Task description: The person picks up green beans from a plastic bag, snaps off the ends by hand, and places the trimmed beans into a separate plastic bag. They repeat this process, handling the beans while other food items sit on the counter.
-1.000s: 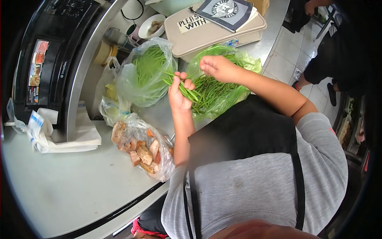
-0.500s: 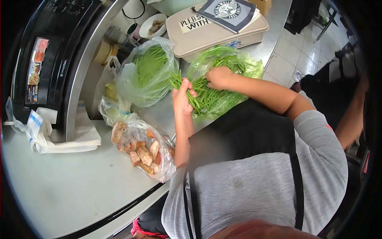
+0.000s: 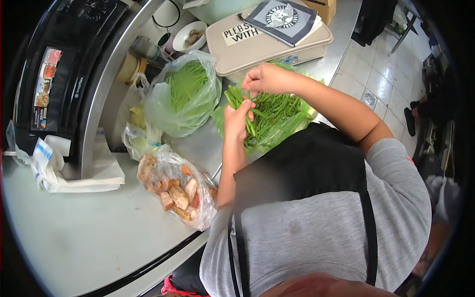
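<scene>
My left hand (image 3: 236,121) grips a bunch of long green beans (image 3: 238,98) upright over an open green plastic bag (image 3: 292,123) that holds more beans (image 3: 277,109). My right hand (image 3: 264,79) is above the bunch, with its fingertips pinching the tops of the beans. Both hands are over the bag, near the counter's right edge. A second clear bag of green beans (image 3: 188,94) stands to the left of my left hand.
A clear bag of cut brown and orange chunks (image 3: 175,188) lies near my left forearm. Folded white cloths (image 3: 74,173) lie beside a black appliance (image 3: 59,74). A beige lidded box (image 3: 257,39) carries a book (image 3: 284,17). Someone's feet (image 3: 413,116) show on the tiled floor, right.
My right hand rose from inside the bag to the tops of the bunch. My left hand shifted slightly right with the beans. The person at the right moved away.
</scene>
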A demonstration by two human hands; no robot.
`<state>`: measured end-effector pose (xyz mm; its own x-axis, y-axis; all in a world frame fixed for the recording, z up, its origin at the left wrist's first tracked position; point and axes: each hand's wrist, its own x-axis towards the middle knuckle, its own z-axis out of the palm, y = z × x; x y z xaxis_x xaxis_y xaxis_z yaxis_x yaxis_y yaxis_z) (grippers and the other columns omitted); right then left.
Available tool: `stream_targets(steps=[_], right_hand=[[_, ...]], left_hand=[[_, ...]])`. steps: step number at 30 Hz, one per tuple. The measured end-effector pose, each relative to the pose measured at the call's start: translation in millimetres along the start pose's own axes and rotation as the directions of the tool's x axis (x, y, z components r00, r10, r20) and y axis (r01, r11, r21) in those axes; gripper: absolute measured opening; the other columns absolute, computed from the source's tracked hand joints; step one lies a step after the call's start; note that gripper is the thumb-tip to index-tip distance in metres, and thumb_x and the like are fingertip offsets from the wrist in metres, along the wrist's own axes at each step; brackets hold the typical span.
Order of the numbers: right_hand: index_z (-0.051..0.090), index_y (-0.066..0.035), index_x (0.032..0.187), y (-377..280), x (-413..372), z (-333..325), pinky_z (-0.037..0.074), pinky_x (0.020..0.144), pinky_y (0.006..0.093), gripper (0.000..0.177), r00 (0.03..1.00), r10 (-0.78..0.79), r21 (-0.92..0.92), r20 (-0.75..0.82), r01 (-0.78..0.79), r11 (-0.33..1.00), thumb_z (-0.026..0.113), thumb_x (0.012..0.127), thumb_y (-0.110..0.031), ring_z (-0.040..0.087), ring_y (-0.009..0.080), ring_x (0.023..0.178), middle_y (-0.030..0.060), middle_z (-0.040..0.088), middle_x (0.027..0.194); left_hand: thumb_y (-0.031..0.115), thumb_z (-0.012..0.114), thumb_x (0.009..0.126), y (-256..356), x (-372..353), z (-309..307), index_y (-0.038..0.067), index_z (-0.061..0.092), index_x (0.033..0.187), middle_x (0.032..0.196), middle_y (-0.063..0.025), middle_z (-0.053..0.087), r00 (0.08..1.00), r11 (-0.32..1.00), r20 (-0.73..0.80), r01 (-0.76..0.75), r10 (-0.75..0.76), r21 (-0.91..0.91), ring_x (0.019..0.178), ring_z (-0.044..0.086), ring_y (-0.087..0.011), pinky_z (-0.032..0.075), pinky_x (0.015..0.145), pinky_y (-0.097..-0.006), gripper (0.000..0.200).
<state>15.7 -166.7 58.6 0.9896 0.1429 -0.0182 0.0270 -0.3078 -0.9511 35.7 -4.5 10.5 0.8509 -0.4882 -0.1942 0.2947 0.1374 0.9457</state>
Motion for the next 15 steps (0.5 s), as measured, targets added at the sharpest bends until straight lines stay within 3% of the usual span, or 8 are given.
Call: stream_targets(steps=[1, 3, 6, 9, 12, 14, 15], right_hand=[[0.055, -0.001, 0.079, 6.4, 0.4, -0.1, 0.045, 0.056, 0.0274, 0.012, 0.991, -0.126, -0.251, -0.054, 0.108, 0.962, 0.053, 0.073, -0.012, 0.055, 0.0155, 0.06, 0.0065, 0.056, 0.068], [0.055, -0.002, 0.076, 19.0, 0.6, 4.5, 0.045, 0.056, 0.0316, 0.012, 0.922, -0.383, -0.692, -0.06, 0.238, 0.682, 0.051, 0.073, -0.013, 0.057, 0.0218, 0.061, 0.0108, 0.057, 0.068], [0.053, -0.002, 0.07, 12.6, -9.9, 11.8, 0.045, 0.055, 0.0362, 0.014, 0.931, -0.362, -0.887, -0.045, 0.129, 0.444, 0.047, 0.074, -0.015, 0.056, 0.0288, 0.064, 0.0154, 0.056, 0.068], [0.05, -0.003, 0.065, 24.5, -4.3, 24.2, 0.045, 0.053, 0.0369, 0.015, 0.917, -0.322, -0.844, -0.235, -0.028, 0.536, 0.044, 0.074, -0.014, 0.056, 0.0286, 0.064, 0.0149, 0.057, 0.069], [0.055, -0.002, 0.078, 37.8, 1.0, 7.5, 0.045, 0.055, 0.0351, 0.017, 0.972, -0.047, -0.711, -0.232, -0.136, 0.69, 0.045, 0.077, -0.016, 0.058, 0.025, 0.062, 0.0121, 0.058, 0.072], [0.055, -0.003, 0.082, 45.4, -6.9, 5.4, 0.045, 0.054, 0.0314, 0.022, 0.994, 0.113, -0.334, 0.005, -0.105, 0.937, 0.045, 0.08, -0.023, 0.057, 0.0191, 0.061, 0.0084, 0.057, 0.071], [0.055, -0.004, 0.083, 47.8, -11.3, 6.9, 0.044, 0.054, 0.0295, 0.024, 0.978, 0.15, -0.112, 0.147, -0.134, 0.985, 0.044, 0.081, -0.026, 0.056, 0.0162, 0.06, 0.0065, 0.057, 0.071]], left_hand=[[0.007, 0.055, 0.075, 2.2, 0.3, -1.4, 0.002, 0.048, 0.087, 0.066, -0.0065, 0.053, 1.0, 1.0, -0.012, 0.008, -0.008, 0.0, 0.045, 0.045, -0.0084, 0.036, 0.039, -0.0193, 0.014], [0.007, 0.054, 0.075, 3.9, -1.3, -4.8, 0.002, 0.048, 0.087, 0.066, -0.0069, 0.053, 0.999, 1.0, -0.04, 0.031, -0.031, 0.001, 0.044, 0.044, -0.0088, 0.036, 0.038, -0.0197, 0.014], [0.009, 0.053, 0.076, 5.4, -4.4, -2.5, 0.002, 0.047, 0.086, 0.065, -0.0066, 0.052, 0.996, 0.993, 0.0, 0.092, -0.092, -0.07, 0.044, 0.043, -0.0095, 0.036, 0.039, -0.0207, 0.013], [0.011, 0.051, 0.078, -1.5, -3.9, -2.0, 0.005, 0.047, 0.086, 0.066, -0.0045, 0.049, 0.966, 0.921, 0.197, 0.225, -0.168, -0.318, 0.044, 0.041, -0.0096, 0.036, 0.04, -0.0218, 0.011], [0.013, 0.048, 0.079, -3.1, -10.0, -2.4, 0.008, 0.044, 0.086, 0.066, -0.0009, 0.045, 0.957, 0.778, 0.291, 0.182, 0.001, -0.602, 0.045, 0.038, -0.0083, 0.034, 0.041, -0.0222, 0.01], [0.013, 0.047, 0.079, -2.2, -8.3, -8.0, 0.01, 0.042, 0.086, 0.067, 0.0005, 0.042, 0.931, 0.69, 0.341, 0.159, 0.134, -0.706, 0.048, 0.038, -0.0074, 0.034, 0.043, -0.0209, 0.008], [0.013, 0.047, 0.079, -2.1, -7.2, -10.7, 0.01, 0.042, 0.085, 0.068, 0.0005, 0.042, 0.92, 0.66, 0.35, 0.152, 0.178, -0.736, 0.048, 0.038, -0.0074, 0.034, 0.044, -0.0207, 0.008]])
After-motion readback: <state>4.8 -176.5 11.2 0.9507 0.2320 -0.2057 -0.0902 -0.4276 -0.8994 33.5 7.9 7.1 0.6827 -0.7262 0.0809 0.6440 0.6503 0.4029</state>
